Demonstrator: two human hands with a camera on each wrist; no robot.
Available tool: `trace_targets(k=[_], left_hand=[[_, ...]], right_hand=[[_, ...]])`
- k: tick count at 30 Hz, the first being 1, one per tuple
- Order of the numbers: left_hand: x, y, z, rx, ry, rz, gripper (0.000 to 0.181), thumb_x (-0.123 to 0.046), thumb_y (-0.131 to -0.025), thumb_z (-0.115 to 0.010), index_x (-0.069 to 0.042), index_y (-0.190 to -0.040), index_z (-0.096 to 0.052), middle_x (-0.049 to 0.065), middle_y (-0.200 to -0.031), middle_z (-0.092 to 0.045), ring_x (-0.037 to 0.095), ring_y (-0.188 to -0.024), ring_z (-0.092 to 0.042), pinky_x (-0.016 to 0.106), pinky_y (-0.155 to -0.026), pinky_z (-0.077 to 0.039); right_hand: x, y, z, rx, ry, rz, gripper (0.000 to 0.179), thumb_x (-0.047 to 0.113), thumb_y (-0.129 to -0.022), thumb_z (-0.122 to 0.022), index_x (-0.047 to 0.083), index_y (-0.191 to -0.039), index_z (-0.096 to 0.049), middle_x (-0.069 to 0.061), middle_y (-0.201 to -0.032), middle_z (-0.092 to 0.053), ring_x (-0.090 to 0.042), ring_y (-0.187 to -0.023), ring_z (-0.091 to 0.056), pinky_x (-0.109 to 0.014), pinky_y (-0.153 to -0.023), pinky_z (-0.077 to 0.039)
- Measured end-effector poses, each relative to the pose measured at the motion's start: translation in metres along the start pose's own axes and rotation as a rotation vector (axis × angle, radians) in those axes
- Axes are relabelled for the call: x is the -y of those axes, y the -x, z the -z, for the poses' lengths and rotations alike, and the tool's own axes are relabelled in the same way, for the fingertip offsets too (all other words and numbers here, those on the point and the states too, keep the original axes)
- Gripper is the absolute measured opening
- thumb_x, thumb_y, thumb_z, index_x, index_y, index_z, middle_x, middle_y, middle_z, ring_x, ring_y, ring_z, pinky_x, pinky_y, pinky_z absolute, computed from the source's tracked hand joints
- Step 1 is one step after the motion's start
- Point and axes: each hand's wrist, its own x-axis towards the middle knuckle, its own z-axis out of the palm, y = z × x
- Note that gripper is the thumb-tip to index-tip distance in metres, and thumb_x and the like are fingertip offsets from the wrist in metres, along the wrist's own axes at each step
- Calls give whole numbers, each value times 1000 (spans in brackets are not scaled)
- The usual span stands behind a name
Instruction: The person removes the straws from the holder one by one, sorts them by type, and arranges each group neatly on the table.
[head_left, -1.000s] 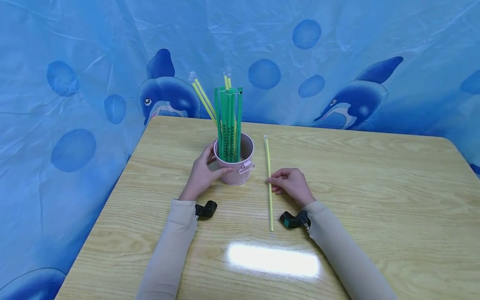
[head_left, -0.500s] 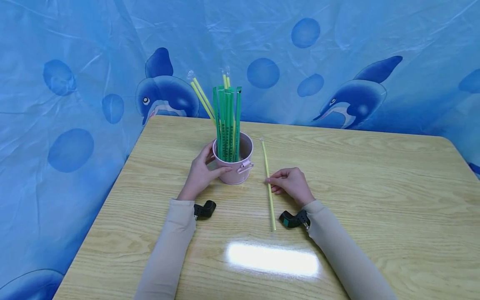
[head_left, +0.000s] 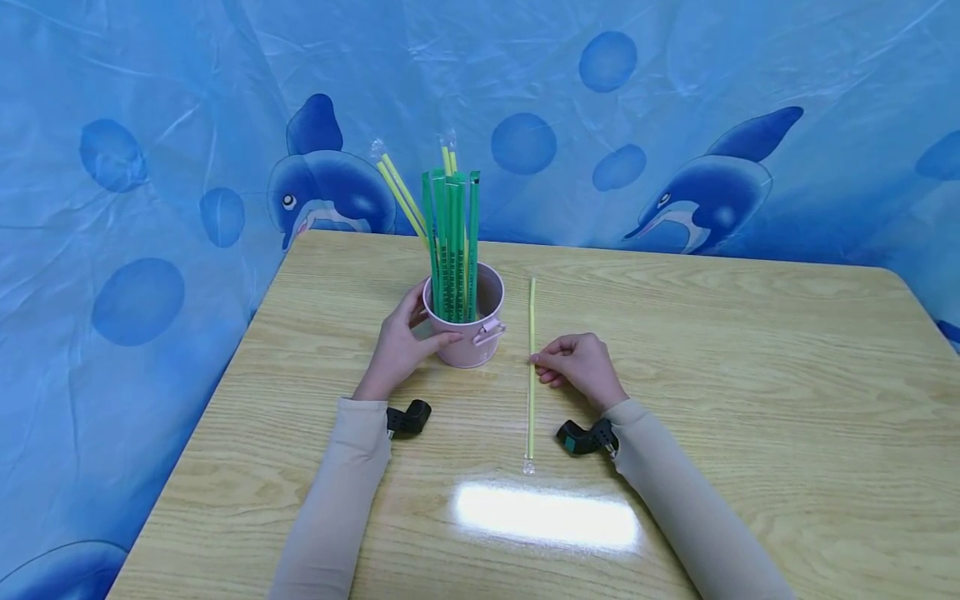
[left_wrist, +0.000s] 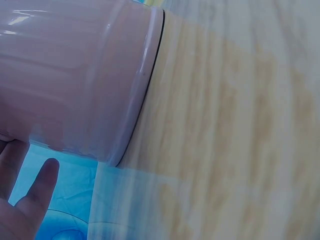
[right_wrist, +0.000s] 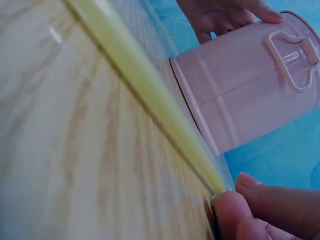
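On the wooden counter (head_left: 720, 392), a pink bucket (head_left: 471, 352) stands upright, a little to the left of the middle, and the left hand (head_left: 396, 348) is at its left side. The grip of this hand is around the bucket: the thumb lies along the near wall, just under the rim, and the other fingers go behind the left side. Inside the bucket there is a group of green packets (head_left: 453, 242), long and narrow, with dark printing on them, standing almost straight. Two yellow straws (head_left: 402, 194) in clear wrapping lean out from the bucket to the far left, and the tips of further yellow ones show behind the green group. To the right of the bucket, apart from it, there is a single yellow straw (head_left: 532, 417), also in clear wrapping, which points from near to far. The right hand (head_left: 579, 368) comes to it from the right, and its grip is a pinch of thumb and forefinger near the middle of this straw; whether the straw touches the counter there, I cannot tell. At the far side hangs a blue curtain (head_left: 442, 58) with dolphins and round spots
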Motion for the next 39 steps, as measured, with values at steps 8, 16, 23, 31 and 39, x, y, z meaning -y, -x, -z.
trace_targets(k=[8, 16, 23, 31, 39], left_hand=[[0, 0, 1, 2, 3, 3, 81, -10, -77, -79, -7, -145, -34, 13, -140, -46, 25, -128, -44, 37, -105, -38], [0, 1, -1, 2, 9, -1, 81, -10, -77, -79, -7, -145, -35, 13, -140, -46, 25, -128, -43, 38, -106, -37], [0, 1, -1, -1, 4, 10, 81, -12, -77, -79, -8, -145, -34, 11, -141, -45, 24, -128, -43, 37, -106, -38], [2, 0, 1, -6, 26, -3, 82, -11, -76, -80, -8, -144, -36, 12, -140, -46, 25, -128, -44, 38, -106, -38], [-1, 1, 1, -3, 21, -2, 81, -12, -76, -80, -7, -144, -36, 13, -139, -47, 26, -127, -45, 39, -105, -38]], right_hand=[[-2, 1, 0, 2, -18, 38, 19, 9, -86, -68, -10, -90, -66, -10, -71, -68, -14, -58, -64, -26, -56, -57], [-8, 0, 1, -7, -70, 92, 22, 10, -88, -67, -10, -94, -66, -14, -78, -69, -14, -62, -65, -28, -59, -57], [-8, -1, 1, -6, -142, 90, 24, 9, -89, -66, -13, -98, -63, -17, -82, -69, -15, -65, -67, -29, -61, -58], [8, -9, 6, -34, -159, 96, 25, 9, -89, -66, -11, -103, -62, -15, -87, -68, -16, -71, -67, -30, -68, -58], [53, -24, 18, -42, -177, 234, 28, 9, -91, -63, -12, -109, -60, -3, -86, -67, -13, -74, -66, -34, -72, -58]])
